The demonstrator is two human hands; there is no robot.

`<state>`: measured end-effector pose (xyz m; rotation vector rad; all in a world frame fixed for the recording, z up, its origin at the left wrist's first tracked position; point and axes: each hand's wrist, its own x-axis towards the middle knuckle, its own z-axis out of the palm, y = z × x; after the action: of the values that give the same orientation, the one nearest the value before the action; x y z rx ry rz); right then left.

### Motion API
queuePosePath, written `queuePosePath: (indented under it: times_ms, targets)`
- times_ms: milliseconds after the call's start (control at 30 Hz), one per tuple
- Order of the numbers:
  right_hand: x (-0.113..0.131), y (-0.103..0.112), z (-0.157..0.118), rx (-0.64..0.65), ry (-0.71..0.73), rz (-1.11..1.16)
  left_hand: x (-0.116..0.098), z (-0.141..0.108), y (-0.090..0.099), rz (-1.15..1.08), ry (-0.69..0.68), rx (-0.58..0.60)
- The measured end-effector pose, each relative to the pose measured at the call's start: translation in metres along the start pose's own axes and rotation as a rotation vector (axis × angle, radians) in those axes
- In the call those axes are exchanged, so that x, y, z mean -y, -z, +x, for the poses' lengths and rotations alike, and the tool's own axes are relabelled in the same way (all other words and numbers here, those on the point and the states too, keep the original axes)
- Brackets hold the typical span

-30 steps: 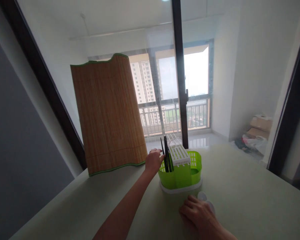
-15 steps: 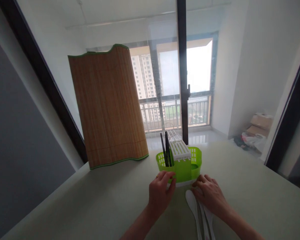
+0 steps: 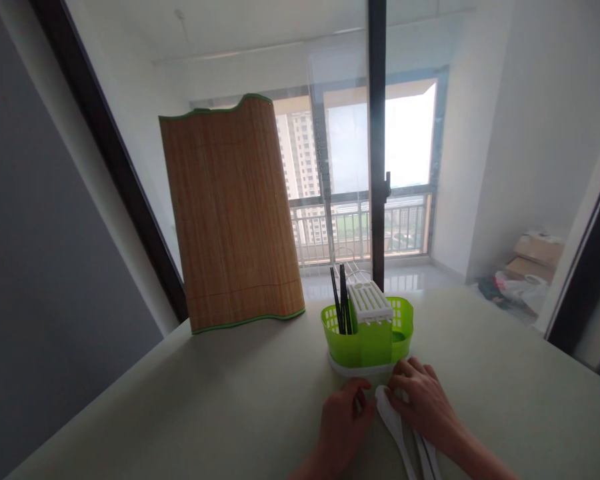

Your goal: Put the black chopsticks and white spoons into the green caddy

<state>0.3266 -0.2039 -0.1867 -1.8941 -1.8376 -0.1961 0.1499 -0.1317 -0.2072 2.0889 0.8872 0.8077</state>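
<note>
Since earlier, left hand [image 3: 343,420] reached spoons [image 3: 395,420].

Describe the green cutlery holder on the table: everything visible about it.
The green cutlery holder looks like translucent lime plastic, oval, standing upright on a white base tray near the table's far edge. A white slotted insert sits in its middle; black chopsticks stand in its left compartment. Its right wall is perforated. The left hand and right hand rest just before it, at white spoons.
</note>
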Motion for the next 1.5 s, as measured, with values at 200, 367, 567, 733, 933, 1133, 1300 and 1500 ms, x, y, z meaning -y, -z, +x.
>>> queuePosePath:
  times_ms: [200,367,567,733,933,1133,1300,1500]
  targets:
    - [0.014,0.001,-0.003,-0.107,0.093,0.259,-0.009,-0.002,-0.006,-0.111,-0.031,0.032]
    - [0.02,0.009,-0.003,-0.163,0.16,0.354,-0.029,0.001,0.018,-0.136,-0.038,-0.045]
    - [-0.018,0.01,0.007,-0.182,0.031,0.159,-0.08,0.035,0.106,0.092,-0.249,-0.556]
    - [-0.051,0.0,0.01,-0.108,-0.082,0.093,-0.101,0.089,0.153,0.317,-0.374,-0.769]
    - [-0.057,-0.003,0.01,-0.015,-0.125,0.13,-0.071,0.136,0.146,0.625,-0.217,-0.589]
    - [-0.045,-0.005,0.007,0.028,-0.124,0.121,-0.045,0.146,0.124,0.781,-0.125,-0.372]
    - [-0.036,-0.006,0.005,0.085,-0.155,0.072,-0.036,0.146,0.11,0.807,-0.12,-0.287]
    - [-0.034,-0.006,0.004,0.105,-0.17,0.055,-0.034,0.143,0.106,0.8,-0.15,-0.239]
